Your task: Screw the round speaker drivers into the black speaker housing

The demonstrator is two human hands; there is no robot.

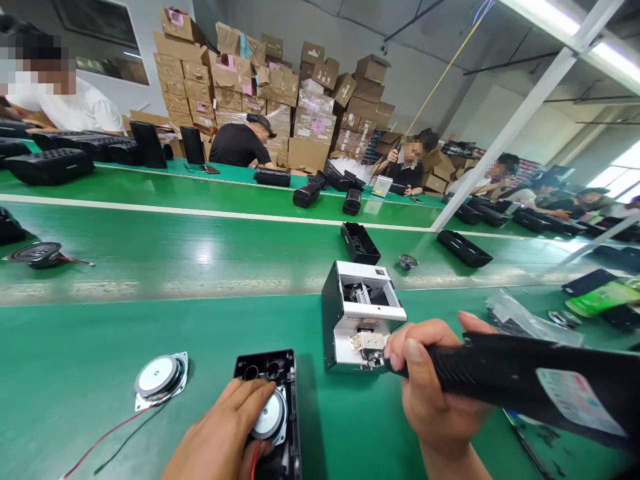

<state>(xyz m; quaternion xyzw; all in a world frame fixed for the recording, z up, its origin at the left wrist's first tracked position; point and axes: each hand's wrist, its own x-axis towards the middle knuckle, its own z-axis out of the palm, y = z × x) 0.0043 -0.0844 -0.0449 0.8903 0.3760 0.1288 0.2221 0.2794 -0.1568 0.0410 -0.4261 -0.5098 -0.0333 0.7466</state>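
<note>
1. I look over a long green workbench [100, 400] in a workshop; stacked cardboard boxes [270, 87] fill the back wall, and other people sit at the far side of the line with black housings before them.

2. My left hand [223, 437] is laid flat and half open over a speaker driver [270, 417]. It presses the driver into the black housing [280, 400] at the near edge of the bench, and it grips nothing.

3. My right hand [430, 387] is closed firmly around a black electric screwdriver [525, 383]. The tip points to the outlet of the white screw feeder [360, 313], just beside the housing.

4. My judgement of the progress: the driver is seated in its place, but I see no screw in it yet (the corners are mostly hidden under my fingers), so the fastening remains.

5. A second driver [161, 379] with red and black wires [105, 437] lies to the left of the housing, not mounted.

6. Further away, an empty housing [360, 243] and a small driver [407, 261] lie on the middle belt.
</note>
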